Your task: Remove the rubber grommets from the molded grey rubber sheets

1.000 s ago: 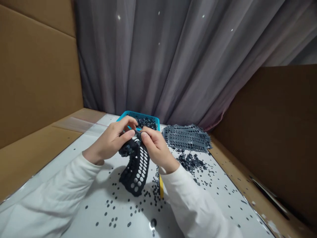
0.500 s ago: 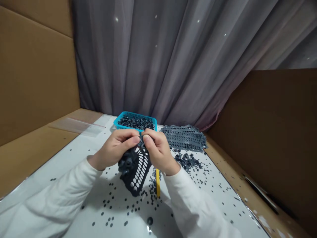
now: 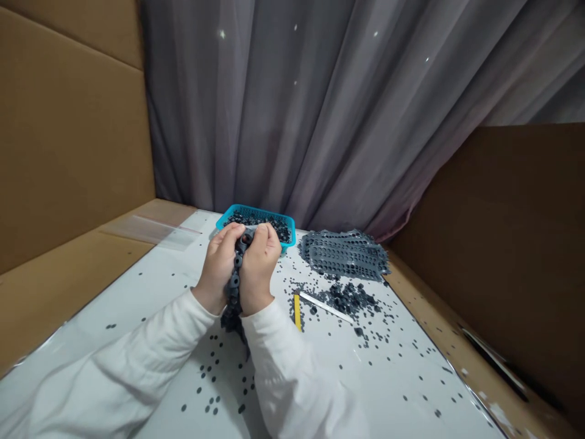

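Observation:
A dark rubbery sheet with round knobs (image 3: pixel 234 281) hangs folded between my two hands, its lower end just above the white table (image 3: pixel 183 323). My left hand (image 3: pixel 217 265) is closed on its left side, fingers wrapped round it near the top. On the other side my right hand (image 3: pixel 260 265) grips it too, thumb and fingers pressed together. Much of the sheet is hidden by the hands. Directly behind them stands a blue basket (image 3: pixel 292 227) filled with small dark pieces.
Perforated grey sheets (image 3: pixel 345 255) lie stacked at the back right, with a pile of dark bits (image 3: pixel 351 297) before them. A yellow and white tool (image 3: pixel 297 312) lies nearby. Clear plastic bags (image 3: pixel 153 231) lie back left. Cardboard walls (image 3: pixel 68 134) flank the table.
Both hands have moved slightly up and turned inward, closer together. The sheet has gone from spread, with its white holes showing, to folded with knobs outward. More of the tool shows.

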{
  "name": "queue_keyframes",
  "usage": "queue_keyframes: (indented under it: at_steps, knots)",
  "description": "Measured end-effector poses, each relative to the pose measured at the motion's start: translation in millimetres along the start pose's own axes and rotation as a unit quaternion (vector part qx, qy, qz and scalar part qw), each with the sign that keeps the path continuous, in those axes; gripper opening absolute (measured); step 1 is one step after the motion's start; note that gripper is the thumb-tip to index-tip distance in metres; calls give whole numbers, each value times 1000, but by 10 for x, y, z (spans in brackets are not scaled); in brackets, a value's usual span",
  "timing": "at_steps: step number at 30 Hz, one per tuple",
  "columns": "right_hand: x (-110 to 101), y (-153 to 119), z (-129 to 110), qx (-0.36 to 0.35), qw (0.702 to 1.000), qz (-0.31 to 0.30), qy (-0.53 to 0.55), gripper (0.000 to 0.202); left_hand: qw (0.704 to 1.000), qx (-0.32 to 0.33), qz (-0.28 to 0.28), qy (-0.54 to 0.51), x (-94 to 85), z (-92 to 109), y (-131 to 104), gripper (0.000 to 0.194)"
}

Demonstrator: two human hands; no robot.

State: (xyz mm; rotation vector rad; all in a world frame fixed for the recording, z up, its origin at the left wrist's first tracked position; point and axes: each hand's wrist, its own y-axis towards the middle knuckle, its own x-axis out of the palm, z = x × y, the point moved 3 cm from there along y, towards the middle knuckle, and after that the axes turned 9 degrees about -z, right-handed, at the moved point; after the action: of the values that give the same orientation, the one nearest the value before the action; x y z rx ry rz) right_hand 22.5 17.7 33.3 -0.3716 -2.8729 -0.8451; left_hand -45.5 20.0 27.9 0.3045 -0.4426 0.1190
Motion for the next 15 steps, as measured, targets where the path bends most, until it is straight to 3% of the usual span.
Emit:
queue_keyframes:
  at_steps: [6, 8, 9, 11, 13, 15]
  knots:
    - [58, 2, 117, 36, 999, 22, 0, 27, 999, -10, 13, 43, -33, -55, 19, 13]
    - [-12, 32, 110, 19, 1000, -12, 10, 27, 999, 5, -8, 48, -38, -38, 44, 13]
    - [-75, 58, 89, 4, 998, -56, 14, 27, 997, 12, -42, 55, -37, -18, 66, 15]
    - [-247, 118, 13, -29, 980, -198, -2, 28, 979, 20, -171, 111, -15, 43, 110, 21]
    - [-452, 157, -87, -53, 926, -365, -76, 29, 912, 22, -340, 227, 20, 107, 111, 25]
    - [-644, 179, -196, -77, 856, -479, -180, 27, 845, 49, -416, 333, 21, 181, 85, 24]
